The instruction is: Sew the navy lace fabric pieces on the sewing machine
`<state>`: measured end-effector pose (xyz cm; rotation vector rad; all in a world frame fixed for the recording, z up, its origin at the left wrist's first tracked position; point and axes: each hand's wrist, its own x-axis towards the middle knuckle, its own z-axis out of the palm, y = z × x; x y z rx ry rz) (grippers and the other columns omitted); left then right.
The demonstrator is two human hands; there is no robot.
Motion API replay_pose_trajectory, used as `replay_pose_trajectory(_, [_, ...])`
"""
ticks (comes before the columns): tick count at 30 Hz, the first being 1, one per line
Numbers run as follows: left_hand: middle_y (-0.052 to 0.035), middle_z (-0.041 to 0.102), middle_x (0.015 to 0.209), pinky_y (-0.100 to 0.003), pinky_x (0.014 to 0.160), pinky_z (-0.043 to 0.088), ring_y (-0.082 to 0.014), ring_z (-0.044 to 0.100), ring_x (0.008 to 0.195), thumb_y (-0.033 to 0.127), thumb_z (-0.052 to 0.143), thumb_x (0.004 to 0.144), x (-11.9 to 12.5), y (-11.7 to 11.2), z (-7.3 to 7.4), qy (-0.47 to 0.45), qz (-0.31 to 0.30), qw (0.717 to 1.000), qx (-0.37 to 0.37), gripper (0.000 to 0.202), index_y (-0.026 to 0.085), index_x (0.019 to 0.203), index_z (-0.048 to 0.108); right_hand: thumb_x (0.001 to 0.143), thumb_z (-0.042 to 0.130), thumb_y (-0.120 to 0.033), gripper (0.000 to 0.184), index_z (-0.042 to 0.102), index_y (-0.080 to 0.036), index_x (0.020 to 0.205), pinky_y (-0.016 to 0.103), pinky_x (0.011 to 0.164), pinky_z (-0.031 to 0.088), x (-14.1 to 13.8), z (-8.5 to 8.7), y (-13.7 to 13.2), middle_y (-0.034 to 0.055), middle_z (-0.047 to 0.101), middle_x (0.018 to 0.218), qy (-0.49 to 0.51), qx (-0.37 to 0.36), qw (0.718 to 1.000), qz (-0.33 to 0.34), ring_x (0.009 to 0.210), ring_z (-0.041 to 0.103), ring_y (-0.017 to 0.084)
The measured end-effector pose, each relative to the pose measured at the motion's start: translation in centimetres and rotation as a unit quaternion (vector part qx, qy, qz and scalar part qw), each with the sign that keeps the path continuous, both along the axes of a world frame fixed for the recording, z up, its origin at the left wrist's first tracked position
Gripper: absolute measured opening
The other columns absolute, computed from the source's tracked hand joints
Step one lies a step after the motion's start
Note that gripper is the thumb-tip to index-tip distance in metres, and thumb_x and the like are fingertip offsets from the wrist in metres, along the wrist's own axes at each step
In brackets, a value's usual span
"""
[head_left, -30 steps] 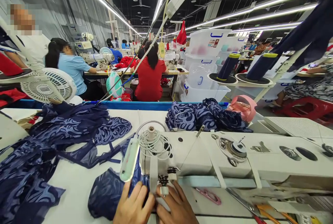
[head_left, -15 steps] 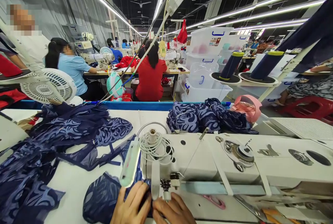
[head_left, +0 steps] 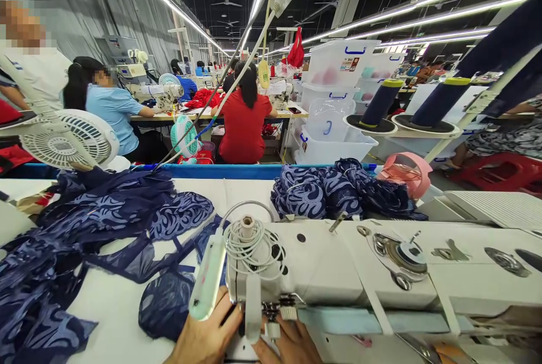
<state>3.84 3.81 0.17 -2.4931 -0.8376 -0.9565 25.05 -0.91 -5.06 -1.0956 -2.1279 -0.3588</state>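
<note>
My left hand is at the sewing machine's needle end, fingers bent together on navy fabric, fingertips partly behind the lit lamp. A navy lace cup-shaped piece lies against its left side. My right hand is just right of the needle area, with its fingers curled down close together. Tension parts and a knob cover its fingertips, so what they pinch is hidden. The needle and the stitching spot are out of sight behind the machine head.
A heap of navy lace pieces covers the table's left side. Navy bundles and a pink holder are behind the machine. Scissors lie at lower right. Thread cones stand above. Co-workers sit beyond.
The cup-shaped piece has shifted slightly up and to the right, towards the machine. Both hands stay by the needle area, the left more under the lamp. The view has tilted slightly.
</note>
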Motion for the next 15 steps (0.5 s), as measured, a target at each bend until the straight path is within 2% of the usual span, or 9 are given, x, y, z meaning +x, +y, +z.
replay_pose_trajectory(2, [-0.0078,0.071,0.1,-0.037,0.086,0.047,-0.024,0.065,0.098,0.01,0.039,0.095,0.3,-0.1,0.2,0.029,-0.004,1.0,-0.009,0.03,0.016,0.107,0.066,0.09,0.067,-0.047,0.024,0.067,-0.032,0.109,0.025,0.059,0.045,0.0,0.2,0.1,0.0005,0.072,0.106,-0.022,-0.03,0.999,0.014,0.096,0.064,0.02])
replay_pose_trajectory(5, [-0.007,0.068,0.086,-0.036,0.077,0.047,-0.0222,0.065,0.083,0.007,0.039,0.092,0.9,-1.5,-0.4,0.047,0.063,0.997,-0.02,0.029,0.016,0.102,0.065,0.085,0.073,-0.044,0.023,0.066,-0.029,0.101,0.027,0.071,0.048,0.0,0.6,0.0,0.0001,0.071,0.116,-0.031,-0.062,0.997,0.013,0.101,0.062,0.022])
replay_pose_trajectory(7, [-0.0065,0.067,0.084,-0.036,0.079,0.047,-0.0205,0.064,0.078,0.006,0.037,0.094,0.8,-2.4,-1.1,0.052,0.092,0.994,0.002,0.03,0.017,0.1,0.065,0.085,0.074,-0.042,0.023,0.066,-0.028,0.101,0.03,0.08,0.049,0.0,0.7,-0.2,0.001,0.07,0.117,-0.037,-0.054,0.998,0.014,0.101,0.061,0.023])
replay_pose_trajectory(10, [-0.0056,0.069,0.088,-0.036,0.086,0.046,-0.0186,0.065,0.083,0.01,0.035,0.099,0.0,-2.7,-1.5,0.048,0.052,0.997,0.016,0.032,0.017,0.108,0.065,0.087,0.072,-0.044,0.03,0.066,-0.028,0.112,0.031,0.079,0.048,0.0,0.5,-0.3,0.0033,0.071,0.11,-0.037,-0.024,0.999,0.017,0.097,0.06,0.023])
replay_pose_trajectory(12, [-0.0066,0.071,0.097,-0.036,0.09,0.045,-0.0191,0.066,0.095,0.012,0.038,0.1,-0.5,-2.3,-1.3,0.015,0.033,0.999,-0.012,0.03,0.018,0.114,0.064,0.086,0.072,-0.044,0.034,0.066,-0.029,0.116,0.032,0.076,0.048,-0.2,0.4,-0.3,0.0041,0.071,0.11,-0.029,-0.028,0.999,0.011,0.097,0.06,0.024])
replay_pose_trajectory(15, [-0.0054,0.072,0.105,-0.034,0.092,0.043,-0.019,0.064,0.105,0.011,0.036,0.101,-0.4,-1.8,-0.4,-0.04,0.027,0.999,-0.025,0.033,0.021,0.11,0.067,0.083,0.073,-0.042,0.031,0.067,-0.029,0.111,0.032,0.076,0.047,-0.3,0.2,-0.3,0.0042,0.071,0.108,-0.027,-0.038,0.999,0.008,0.096,0.06,0.024])
